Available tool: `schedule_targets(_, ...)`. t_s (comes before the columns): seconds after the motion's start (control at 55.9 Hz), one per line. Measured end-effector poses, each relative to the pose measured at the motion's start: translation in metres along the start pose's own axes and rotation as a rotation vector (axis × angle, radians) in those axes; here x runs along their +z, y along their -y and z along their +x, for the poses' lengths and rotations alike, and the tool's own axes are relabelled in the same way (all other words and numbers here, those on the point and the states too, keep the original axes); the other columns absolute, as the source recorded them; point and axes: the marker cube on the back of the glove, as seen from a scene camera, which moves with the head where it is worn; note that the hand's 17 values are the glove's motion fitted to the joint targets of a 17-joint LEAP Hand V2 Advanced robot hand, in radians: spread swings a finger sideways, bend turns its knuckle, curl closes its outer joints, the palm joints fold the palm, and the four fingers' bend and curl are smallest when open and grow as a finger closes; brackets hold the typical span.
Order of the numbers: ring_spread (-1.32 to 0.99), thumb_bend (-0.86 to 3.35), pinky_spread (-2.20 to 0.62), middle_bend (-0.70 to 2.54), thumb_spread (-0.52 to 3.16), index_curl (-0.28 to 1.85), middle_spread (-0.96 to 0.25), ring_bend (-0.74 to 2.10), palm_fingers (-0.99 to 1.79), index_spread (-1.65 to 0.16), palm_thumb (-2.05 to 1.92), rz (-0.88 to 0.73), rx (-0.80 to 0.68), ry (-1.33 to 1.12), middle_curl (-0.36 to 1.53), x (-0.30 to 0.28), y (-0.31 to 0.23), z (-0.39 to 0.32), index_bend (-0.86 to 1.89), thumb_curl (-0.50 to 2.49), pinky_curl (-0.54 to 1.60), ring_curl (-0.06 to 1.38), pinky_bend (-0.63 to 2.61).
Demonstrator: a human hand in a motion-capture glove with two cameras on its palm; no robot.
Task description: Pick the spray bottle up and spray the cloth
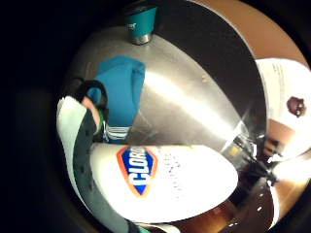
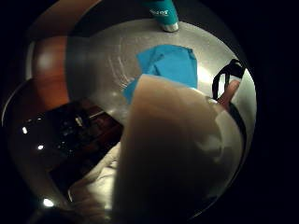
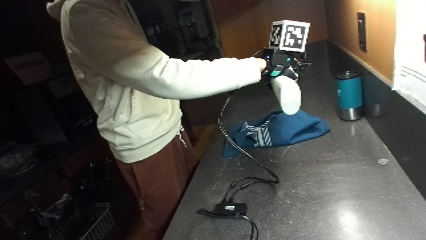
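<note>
Dark speckled countertop (image 3: 333, 190); blue cloth (image 3: 279, 131) on it; right hands (image 3: 279, 65) grip spray bottle (image 3: 287, 95) above; teal tumbler (image 3: 349, 95) near wall.

One white spray bottle (image 3: 288, 95) is in view, and one blue cloth (image 3: 283, 131) lies on the single dark counter (image 3: 346, 185). One teal tumbler (image 3: 349, 95) stands near the wall

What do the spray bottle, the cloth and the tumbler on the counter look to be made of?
Spray bottle: probably white plastic, smooth and opaque, with a printed label. Cloth: soft blue woven fabric, crumpled in folds, with a striped edge. Tumbler: likely metal, teal coated with a bare shiny base. Counter: dark, speckled, glossy, perhaps stone.
</note>
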Motion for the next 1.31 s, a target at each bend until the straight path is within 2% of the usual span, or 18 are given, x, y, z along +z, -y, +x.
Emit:
schedule_targets(0.215,-0.21,-0.03,-0.29,0.55,0.06,0.53,-0.13,0.54,1.37,-0.20,0.98,-0.055,0.032,-0.167,0.50,0.016,0.014,-0.040,0.40,0.75,0.40,0.47,0.35)
schedule_targets(0.465,-0.21,-0.03,-0.29,0.55,0.06,0.53,-0.13,0.55,1.37,-0.20,0.98,-0.083,0.024,-0.214,0.50,0.029,0.011,-0.042,0.41,0.75,0.40,0.47,0.35)
schedule_targets(0.822,-0.21,-0.03,-0.28,0.56,0.06,0.53,-0.13,0.55,1.37,-0.20,0.98,-0.039,0.012,-0.188,0.50,0.020,0.008,-0.053,0.41,0.76,0.41,0.47,0.35)
schedule_targets(1.073,-0.21,-0.03,-0.28,0.56,0.06,0.53,-0.13,0.55,1.37,-0.20,0.98,0.155,-0.105,0.102,0.50,-0.018,0.001,-0.103,0.41,0.76,0.41,0.47,0.35)
schedule_targets(1.305,-0.20,-0.03,-0.28,0.56,0.06,0.53,-0.12,0.55,1.37,-0.20,0.98,0.391,-0.235,0.679,0.50,-0.059,-0.005,-0.145,0.41,0.76,0.41,0.47,0.35)
